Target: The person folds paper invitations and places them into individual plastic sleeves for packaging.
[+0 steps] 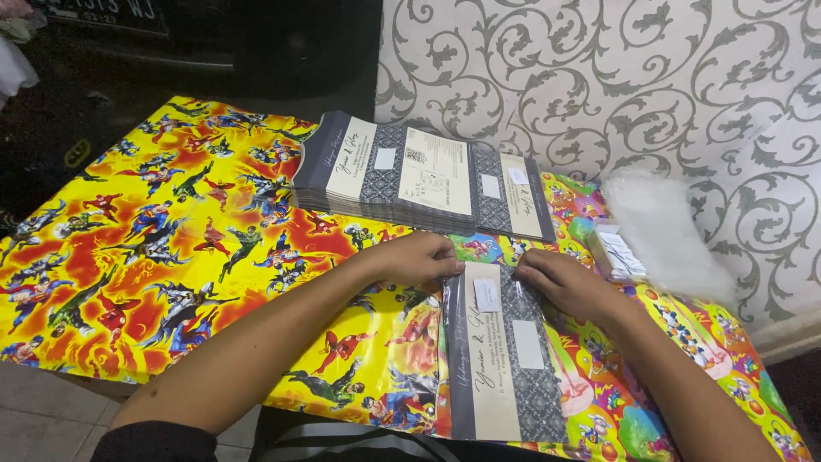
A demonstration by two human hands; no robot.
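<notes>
Nearest the viewer, a long, flat grey-and-cream paper card in a glossy clear sleeve (503, 352) lies on the tabletop (128, 257), which is wrapped in slick, bright cartoon-print plastic, yellow and red on one side, multicoloured on the other. Both bare hands rest on the card's far end. The left hand (419, 259) has its fingers curled and pressed together at the card's top left corner; the right hand (560, 282) has its fingers (523, 272) bunched on the top edge, seemingly pinching the sleeve's flap, though the exact grip is hard to tell.

The sleeve looks slippery on the shiny covering, so the card could skid or the flap could crease or seal crooked if the fingers press unevenly.

Just right of the right hand sits a small white box (617, 251), beside a pile of filmy clear plastic bags (663, 227). Beyond both hands, a thick, fanned stack of matching sleeved cards (423, 178) lies; a nudge could topple it. Behind stands a grey scroll-patterned wall (599, 77).
</notes>
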